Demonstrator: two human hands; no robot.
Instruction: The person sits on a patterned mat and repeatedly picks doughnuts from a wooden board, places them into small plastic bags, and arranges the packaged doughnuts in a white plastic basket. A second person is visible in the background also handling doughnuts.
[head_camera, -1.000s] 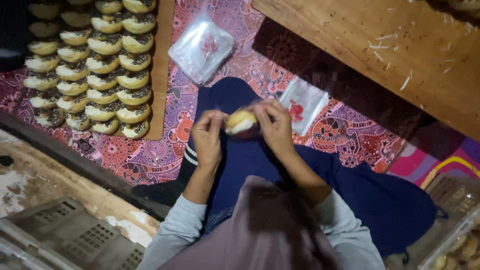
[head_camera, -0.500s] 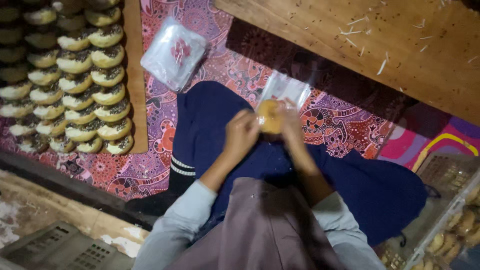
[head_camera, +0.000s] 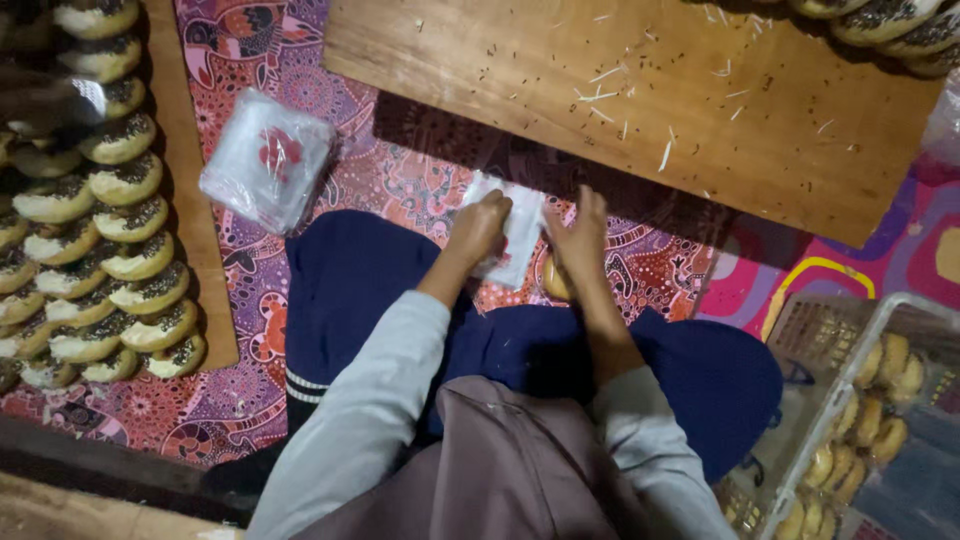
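both hands, left hand (head_camera: 480, 228) and right hand (head_camera: 580, 235), pinch a thin plastic bag (head_camera: 520, 232) (light, floppy, probably slippery); its edges look best to grip.

The left hand (head_camera: 478, 228) lies closed over one edge of the small clear plastic bag (head_camera: 520, 232), covering that side of it, so the grip of the fingers cannot be made out. The right hand (head_camera: 578, 238) covers most of a round yellowish pastry (head_camera: 553, 280), of which only a sliver shows below the palm. The rows of chocolate-sprinkled iced doughnuts (head_camera: 120, 190) on the wooden tray run off the left and top edges. More doughnuts (head_camera: 890, 20) are cut by the top right corner. The clear plastic crate of golden pastries (head_camera: 860, 420) is cut off at the right and bottom edges, and its contents are dim
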